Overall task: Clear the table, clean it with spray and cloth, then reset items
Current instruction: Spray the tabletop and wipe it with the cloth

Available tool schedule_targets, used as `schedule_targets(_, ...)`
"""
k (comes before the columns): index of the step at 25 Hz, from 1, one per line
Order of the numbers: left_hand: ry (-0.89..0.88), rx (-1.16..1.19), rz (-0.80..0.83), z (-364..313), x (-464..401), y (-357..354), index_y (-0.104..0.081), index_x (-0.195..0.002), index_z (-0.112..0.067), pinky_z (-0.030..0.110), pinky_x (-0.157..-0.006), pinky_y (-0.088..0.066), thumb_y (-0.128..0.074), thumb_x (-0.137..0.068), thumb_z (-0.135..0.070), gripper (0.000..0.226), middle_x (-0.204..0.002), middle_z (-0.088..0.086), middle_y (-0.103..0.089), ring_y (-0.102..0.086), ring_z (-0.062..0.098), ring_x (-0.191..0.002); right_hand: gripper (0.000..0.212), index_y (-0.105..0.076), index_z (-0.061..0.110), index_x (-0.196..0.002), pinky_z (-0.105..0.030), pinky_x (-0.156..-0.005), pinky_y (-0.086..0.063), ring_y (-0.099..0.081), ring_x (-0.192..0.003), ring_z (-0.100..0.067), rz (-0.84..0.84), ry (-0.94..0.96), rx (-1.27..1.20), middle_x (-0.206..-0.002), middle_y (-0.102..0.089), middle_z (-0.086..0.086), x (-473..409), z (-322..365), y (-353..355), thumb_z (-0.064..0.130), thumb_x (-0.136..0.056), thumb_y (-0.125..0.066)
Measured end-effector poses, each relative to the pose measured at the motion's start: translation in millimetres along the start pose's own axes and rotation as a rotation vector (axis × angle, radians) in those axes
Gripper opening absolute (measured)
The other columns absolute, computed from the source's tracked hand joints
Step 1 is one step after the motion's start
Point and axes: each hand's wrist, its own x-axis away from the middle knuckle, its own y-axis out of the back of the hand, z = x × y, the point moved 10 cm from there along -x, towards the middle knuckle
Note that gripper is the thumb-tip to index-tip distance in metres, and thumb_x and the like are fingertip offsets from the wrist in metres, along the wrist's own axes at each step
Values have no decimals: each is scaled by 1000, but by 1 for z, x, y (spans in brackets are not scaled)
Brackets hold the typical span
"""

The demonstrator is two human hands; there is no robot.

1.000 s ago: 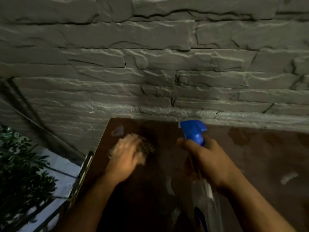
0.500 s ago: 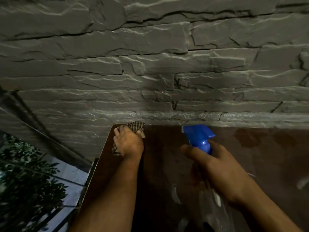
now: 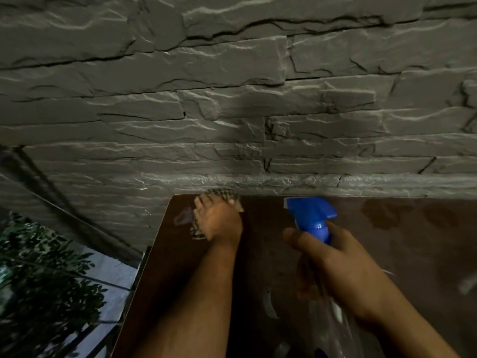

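A dark brown glossy table (image 3: 413, 254) fills the lower right and meets a stone wall. My left hand (image 3: 218, 222) presses a checked cloth (image 3: 222, 196) flat on the table's far left corner; most of the cloth is hidden under the palm. My right hand (image 3: 333, 270) grips the neck of a clear spray bottle with a blue trigger head (image 3: 311, 215), held above the table's middle, nozzle pointing left. The bottle's clear body (image 3: 333, 329) runs down toward the frame's lower edge.
A grey stacked-stone wall (image 3: 232, 112) stands right behind the table's far edge. Left of the table's edge (image 3: 154, 254) there is a drop to a railing, paving and a leafy bush (image 3: 38, 280). Wet smears (image 3: 382, 215) show on the table's right part.
My left hand slid the cloth away from me, up into the table's far left corner against the wall. My right hand with the bottle has stayed nearly still.
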Motion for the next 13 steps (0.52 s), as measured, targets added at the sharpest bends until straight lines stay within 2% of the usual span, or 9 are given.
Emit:
schedule_targets(3, -318, 82, 19, -57, 41, -14, -35, -144, -6, 42, -118, -17, -37, -97, -39, 57, -155, 15, -28, -17, 28, -146, 33, -60, 9, -80, -43, -59, -48, -58, -49, -23, 6, 23, 45, -63, -66, -23, -1, 0, -6, 42, -80, -66)
schedule_targets(5, -542, 29, 61, -62, 54, -18, -36, -145, -10, 38, -119, -16, -35, -96, -42, 58, -155, 10, -29, -17, 23, -146, 35, -60, 8, -80, -44, -61, -50, -59, -51, -25, 15, 16, 59, -64, -66, -24, 0, 1, -9, 43, -79, -66)
schedule_targets(6, -554, 7, 60, -50, 45, -18, -35, -145, -12, 38, -119, -16, -34, -97, -43, 57, -156, 7, -28, -17, 21, -146, 36, -60, 9, -81, -43, -60, -49, -58, -52, -25, 12, 11, 54, -65, -65, -25, 1, 1, -8, 44, -78, -66)
schedule_targets(7, -484, -13, 49, -33, 29, -17, -34, -146, -14, 39, -119, -17, -34, -99, -45, 56, -156, 7, -27, -16, 22, -146, 35, -59, 9, -82, -41, -60, -48, -58, -52, -26, 7, 8, 43, -65, -65, -26, 2, -1, -4, 44, -77, -66)
schedule_targets(10, -144, -25, -54, 13, -10, 0, -42, -140, -13, 43, -115, -25, -39, -98, -45, 53, -151, 14, -31, -26, 30, -140, 37, -59, 10, -85, -42, -58, -48, -57, -51, -27, 3, -6, 27, -62, -63, -26, 4, -6, 3, 45, -76, -66)
schedule_targets(11, -110, -12, -79, 7, -7, 3, -46, -136, -10, 42, -112, -29, -42, -97, -43, 52, -146, 15, -35, -32, 30, -135, 37, -59, 11, -86, -43, -60, -48, -57, -52, -27, 8, -7, 25, -60, -62, -23, 5, -8, 3, 46, -75, -66)
schedule_targets(13, -252, 83, -98, -32, 19, 4, -55, -127, -8, 39, -103, -36, -50, -94, -39, 45, -136, 14, -45, -41, 30, -125, 35, -59, 11, -84, -41, -58, -48, -57, -51, -25, 11, -3, 3, -57, -61, -19, 7, -8, 2, 44, -75, -66)
